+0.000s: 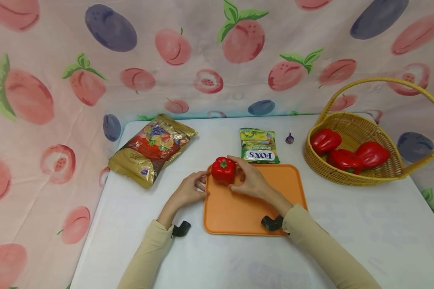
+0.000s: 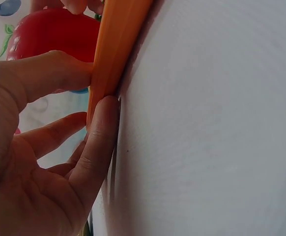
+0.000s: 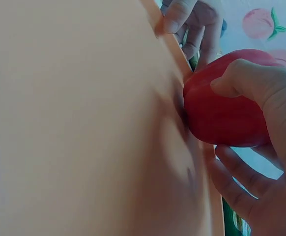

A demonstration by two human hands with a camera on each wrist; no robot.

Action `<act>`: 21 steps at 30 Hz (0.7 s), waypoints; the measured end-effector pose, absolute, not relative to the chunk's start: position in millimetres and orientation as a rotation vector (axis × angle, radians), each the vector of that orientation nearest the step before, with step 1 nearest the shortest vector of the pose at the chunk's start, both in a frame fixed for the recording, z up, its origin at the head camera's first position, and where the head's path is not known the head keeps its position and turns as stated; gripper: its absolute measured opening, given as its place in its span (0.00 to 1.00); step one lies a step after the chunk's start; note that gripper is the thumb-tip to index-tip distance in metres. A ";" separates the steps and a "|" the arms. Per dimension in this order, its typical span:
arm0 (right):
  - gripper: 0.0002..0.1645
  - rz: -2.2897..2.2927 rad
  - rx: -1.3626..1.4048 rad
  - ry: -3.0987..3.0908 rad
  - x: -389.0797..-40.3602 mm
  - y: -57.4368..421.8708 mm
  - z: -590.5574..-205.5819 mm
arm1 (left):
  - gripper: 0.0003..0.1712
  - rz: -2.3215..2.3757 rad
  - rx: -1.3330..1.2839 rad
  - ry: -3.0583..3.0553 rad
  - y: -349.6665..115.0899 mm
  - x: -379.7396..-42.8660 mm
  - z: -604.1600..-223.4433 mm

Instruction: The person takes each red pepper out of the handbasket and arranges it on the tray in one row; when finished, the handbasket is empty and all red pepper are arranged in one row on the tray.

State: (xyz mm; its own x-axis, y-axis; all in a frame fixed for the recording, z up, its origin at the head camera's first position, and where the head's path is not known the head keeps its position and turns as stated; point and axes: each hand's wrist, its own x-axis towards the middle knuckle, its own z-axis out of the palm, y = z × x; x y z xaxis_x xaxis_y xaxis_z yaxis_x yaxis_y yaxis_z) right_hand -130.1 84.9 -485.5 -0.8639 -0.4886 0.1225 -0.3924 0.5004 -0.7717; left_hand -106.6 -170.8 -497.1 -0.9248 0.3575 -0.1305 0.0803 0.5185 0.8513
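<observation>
My right hand [image 1: 253, 180] holds a glossy red bell pepper [image 1: 223, 171] with a green stem, over the left back corner of an orange tray [image 1: 235, 216]. In the right wrist view the thumb lies across the pepper [image 3: 226, 105], with other fingers under it. Close to its shadow on the tray, the pepper overlaps the rim. My left hand [image 1: 189, 192] is at the tray's left side. In the left wrist view its fingers [image 2: 101, 132] are extended, with tips touching the tray's outer wall [image 2: 116, 44].
A yellow wicker basket [image 1: 316, 171] at the right contains several red peppers [image 1: 372, 155]. Behind the tray lies a green FOX'S candy packet [image 1: 258, 144], with a small lollipop [image 1: 289, 139] beside it. A gold and red bag [image 1: 152, 148] lies at the back left. Patterned cloth [image 1: 209, 48] hangs behind.
</observation>
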 end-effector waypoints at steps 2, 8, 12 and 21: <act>0.54 -1.304 -0.782 2.621 -130.9 83.7 -485.4 | 0.38 1.352 0.378 2.482 -170.5 -106.6 -496.7; 0.54 -1.295 -0.800 2.611 -133.1 81.1 -486.0 | 0.38 1.331 0.377 2.508 -169.1 -105.9 -493.8; 0.56 -1.291 -0.794 2.588 -133.3 79.4 -486.8 | 0.37 1.335 0.387 2.518 -168.7 -105.2 -493.2; 0.54 -1.282 -0.755 2.651 -132.0 71.4 -488.4 | 0.37 1.346 0.411 2.521 -169.0 -104.3 -492.9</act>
